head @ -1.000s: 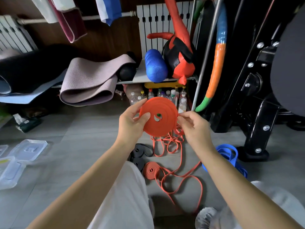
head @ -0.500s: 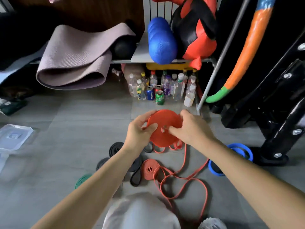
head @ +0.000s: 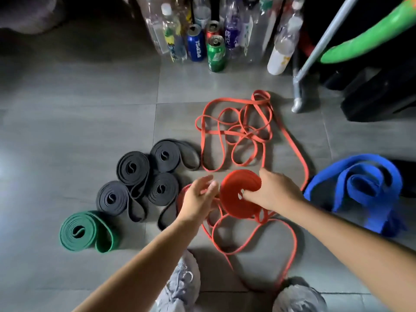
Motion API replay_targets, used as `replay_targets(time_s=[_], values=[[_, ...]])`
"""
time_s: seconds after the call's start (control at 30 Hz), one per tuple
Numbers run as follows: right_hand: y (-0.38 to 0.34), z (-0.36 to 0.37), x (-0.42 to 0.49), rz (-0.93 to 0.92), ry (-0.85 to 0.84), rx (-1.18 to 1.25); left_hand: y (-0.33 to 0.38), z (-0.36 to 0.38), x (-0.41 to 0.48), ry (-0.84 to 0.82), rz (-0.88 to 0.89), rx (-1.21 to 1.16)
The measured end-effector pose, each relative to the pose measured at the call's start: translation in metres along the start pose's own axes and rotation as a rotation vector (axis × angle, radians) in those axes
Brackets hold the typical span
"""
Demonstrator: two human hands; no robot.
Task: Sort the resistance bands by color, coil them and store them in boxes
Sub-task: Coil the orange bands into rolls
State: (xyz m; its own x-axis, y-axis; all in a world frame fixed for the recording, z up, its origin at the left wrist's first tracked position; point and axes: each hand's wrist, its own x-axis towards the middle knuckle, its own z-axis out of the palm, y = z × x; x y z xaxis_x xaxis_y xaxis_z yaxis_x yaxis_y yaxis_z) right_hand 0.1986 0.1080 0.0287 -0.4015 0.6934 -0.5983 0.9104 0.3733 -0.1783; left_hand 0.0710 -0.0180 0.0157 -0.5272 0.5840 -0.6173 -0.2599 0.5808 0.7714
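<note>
**Q:** Which item is being handled, and where is it?
**A:** The orange coil, a flat wound disc with a small central hole. It is held low over the grey tiled floor, face tilted toward the camera. Whether its lower edge touches the floor cannot be told.

**Q:** What is the state of each grip?
**A:** Right hand: the grip is closed on the orange coil, with fingers curled over its right rim and one fingertip at the central hole. Left hand: the grip is open, the fingers relaxed and blurred, just beside the coil's left rim. It holds nothing that can be made out.

**Q:** Where are the other orange pieces?
**A:** The loose orange band lies in tangled loops on the floor beyond the coil. It trails round the coil's right side toward the shoes. A second orange coil, smaller, is largely hidden under the left hand.

**Q:** And the remaining colours?
**A:** Left of the hands are four black coils, clustered and touching, with loose tails. Near them, lower left, is one green coil. At right is a blue band, loosely folded. Along the far edge stand bottles and cans, and a metal pole slants at the right.
</note>
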Motion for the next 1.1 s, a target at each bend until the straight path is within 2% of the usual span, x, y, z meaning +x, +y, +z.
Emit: replay_targets(time_s=[0.07, 0.13, 0.23, 0.3, 0.4, 0.47, 0.57, 0.63, 0.7, 0.77, 0.83, 0.87, 0.93, 1.0, 1.1], values=[[0.011, 0.015, 0.020, 0.043, -0.041, 0.002, -0.036, -0.001, 0.016, 0.163, -0.114, 0.116], [0.019, 0.025, 0.040, 0.078, -0.070, 0.016, -0.072, -0.002, 0.021, 0.251, -0.331, 0.138], [0.021, 0.037, 0.067, 0.108, -0.083, 0.048, -0.117, 0.002, 0.017, 0.197, -0.595, 0.134], [0.018, 0.044, 0.080, 0.107, -0.069, 0.059, -0.137, 0.009, 0.015, 0.163, -0.621, 0.160], [0.010, 0.054, 0.094, 0.105, -0.040, 0.061, -0.148, 0.019, 0.011, 0.105, -0.595, 0.222], [0.005, 0.062, 0.099, 0.109, -0.033, 0.028, -0.148, 0.025, 0.004, -0.018, -0.552, 0.354], [-0.002, 0.072, 0.102, 0.101, -0.025, -0.012, -0.143, 0.031, -0.009, -0.361, -0.378, 0.759], [-0.003, 0.076, 0.101, 0.098, -0.023, -0.036, -0.138, 0.036, -0.015, -0.514, -0.247, 1.032], [-0.002, 0.081, 0.102, 0.117, -0.025, -0.042, -0.127, 0.037, -0.013, -0.478, -0.041, 1.219], [0.002, 0.085, 0.104, 0.146, -0.029, -0.024, -0.115, 0.033, 0.000, -0.282, 0.224, 1.145], [0.006, 0.086, 0.105, 0.164, -0.037, -0.012, -0.108, 0.026, 0.023, -0.051, 0.410, 1.061], [0.009, 0.085, 0.104, 0.169, -0.040, -0.020, -0.105, 0.021, 0.035, 0.040, 0.436, 1.063], [0.016, 0.083, 0.103, 0.179, -0.047, -0.033, -0.101, 0.012, 0.057, 0.087, 0.303, 1.126], [0.022, 0.082, 0.103, 0.196, -0.070, -0.004, -0.104, 0.003, 0.069, 0.038, 0.160, 1.163], [0.020, 0.080, 0.104, 0.196, -0.083, 0.044, -0.117, -0.005, 0.065, -0.017, 0.217, 1.104]])
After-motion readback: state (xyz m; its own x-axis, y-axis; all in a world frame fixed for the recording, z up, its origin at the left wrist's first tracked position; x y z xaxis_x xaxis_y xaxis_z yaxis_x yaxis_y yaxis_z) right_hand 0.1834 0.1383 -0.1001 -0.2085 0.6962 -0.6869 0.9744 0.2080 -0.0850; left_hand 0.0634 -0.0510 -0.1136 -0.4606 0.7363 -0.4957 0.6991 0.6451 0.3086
